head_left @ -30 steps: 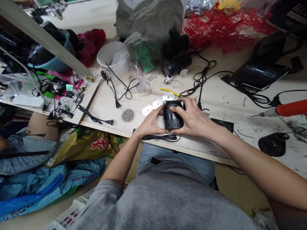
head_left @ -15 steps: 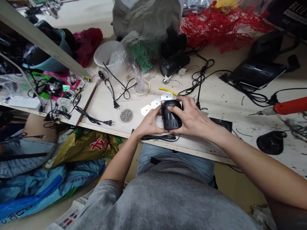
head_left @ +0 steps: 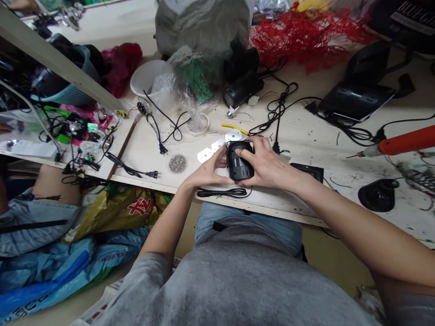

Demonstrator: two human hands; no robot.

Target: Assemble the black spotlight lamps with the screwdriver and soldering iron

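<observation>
hands point(head_left: 209, 173) point(head_left: 268, 165) w/ blk housing point(head_left: 241, 169) held btwn 'em

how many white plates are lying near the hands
3 visible: the left plate and middle plate beyond the left hand, and the right plate just beyond the black housing. Others may be hidden.

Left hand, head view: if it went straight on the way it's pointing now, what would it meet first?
Your left hand would likely first meet the rounded black plastic housing held in your right hand; whether the left one touches it is unclear.
</observation>
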